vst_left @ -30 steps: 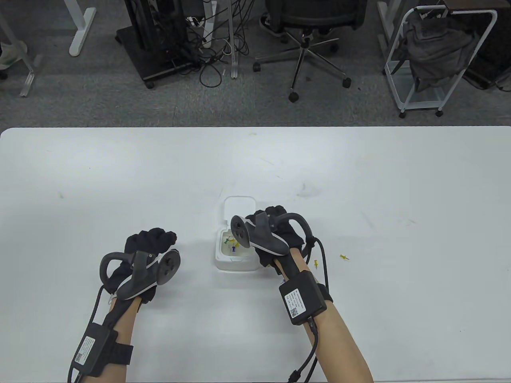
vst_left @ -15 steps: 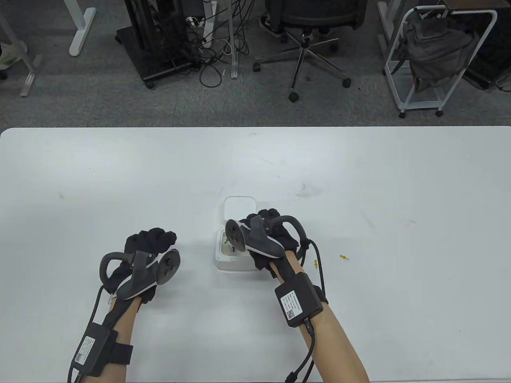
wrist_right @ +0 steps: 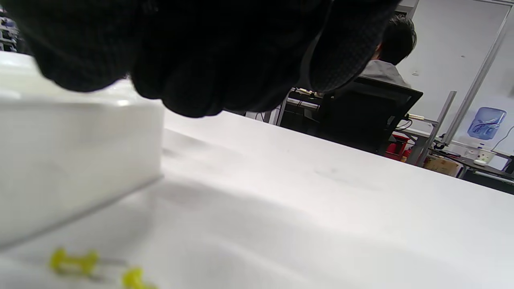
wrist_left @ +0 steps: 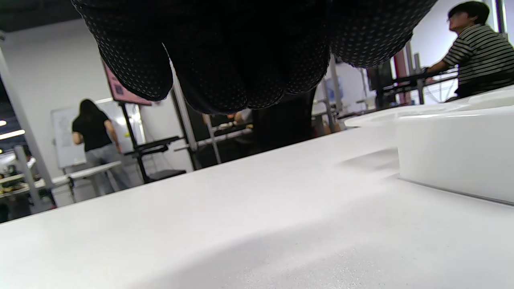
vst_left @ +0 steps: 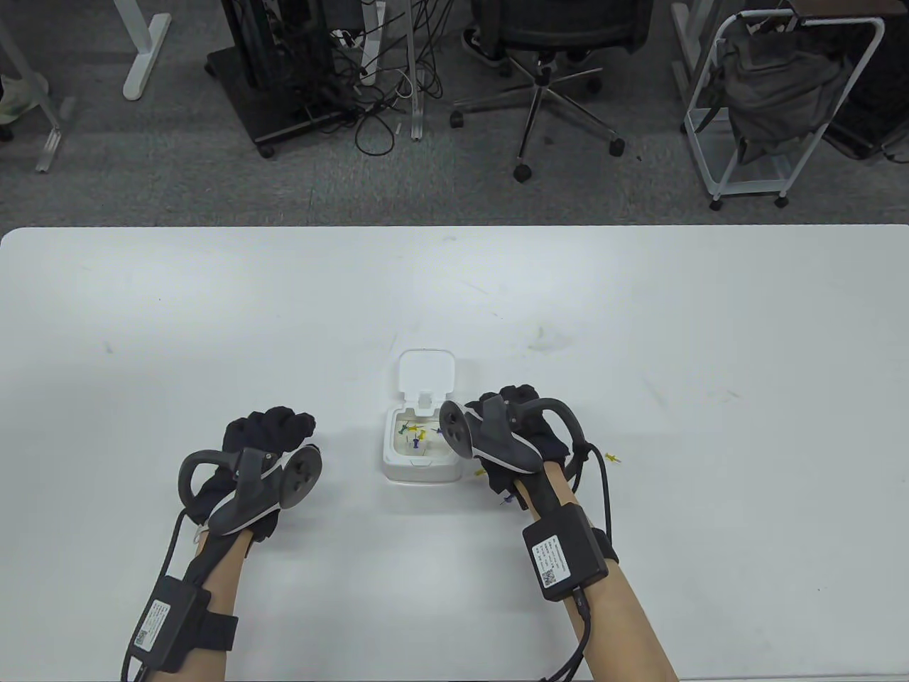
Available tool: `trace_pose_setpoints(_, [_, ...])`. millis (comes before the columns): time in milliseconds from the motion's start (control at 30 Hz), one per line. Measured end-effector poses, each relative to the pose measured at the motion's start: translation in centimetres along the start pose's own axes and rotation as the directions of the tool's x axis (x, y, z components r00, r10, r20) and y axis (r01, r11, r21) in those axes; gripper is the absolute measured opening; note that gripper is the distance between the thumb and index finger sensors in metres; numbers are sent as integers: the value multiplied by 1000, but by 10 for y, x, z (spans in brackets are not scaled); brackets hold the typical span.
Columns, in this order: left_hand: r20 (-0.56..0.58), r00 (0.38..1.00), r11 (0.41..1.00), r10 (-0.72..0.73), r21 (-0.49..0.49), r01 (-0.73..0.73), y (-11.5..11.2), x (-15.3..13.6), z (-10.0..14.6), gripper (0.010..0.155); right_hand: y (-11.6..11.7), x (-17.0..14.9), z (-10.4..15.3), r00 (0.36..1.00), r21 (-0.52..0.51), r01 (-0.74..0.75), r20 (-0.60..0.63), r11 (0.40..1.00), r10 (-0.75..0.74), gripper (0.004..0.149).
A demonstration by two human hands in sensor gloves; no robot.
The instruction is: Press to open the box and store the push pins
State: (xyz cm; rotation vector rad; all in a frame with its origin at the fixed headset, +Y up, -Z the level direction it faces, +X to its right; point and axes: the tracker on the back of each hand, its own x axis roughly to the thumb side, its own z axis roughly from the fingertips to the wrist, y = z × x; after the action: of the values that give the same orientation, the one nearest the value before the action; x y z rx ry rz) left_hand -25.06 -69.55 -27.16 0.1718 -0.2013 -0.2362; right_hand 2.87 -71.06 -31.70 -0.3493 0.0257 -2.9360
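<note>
The small white box stands open at mid-table, its lid tipped back. Several yellow, green and purple push pins lie inside. My right hand hovers just right of the box with fingers loosely curled, and I see nothing in it. Loose pins lie around it: a yellow pin to its right, another yellow pin by the box corner, a purple pin under the wrist. The right wrist view shows the box wall and two yellow pins. My left hand rests curled and empty left of the box.
The white table stretches wide around the box. Behind its far edge are an office chair, a white trolley with a grey bag and cables on the floor. The wrist views show people in the background.
My right hand has drawn back from over the box to its right side, uncovering the pins inside. The left hand has stayed put.
</note>
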Motion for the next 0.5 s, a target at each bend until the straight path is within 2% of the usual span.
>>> trace_pose_setpoints(167, [-2, 1000, 1000, 0, -4, 0, 0, 0, 0, 50, 22, -8, 8, 1000, 46, -7, -15, 999, 8, 48])
trace_pose_setpoints(500, [-4, 1000, 1000, -1, -15, 1, 0, 0, 0, 50, 47, -15, 14, 999, 116, -29, -30, 993, 33, 49])
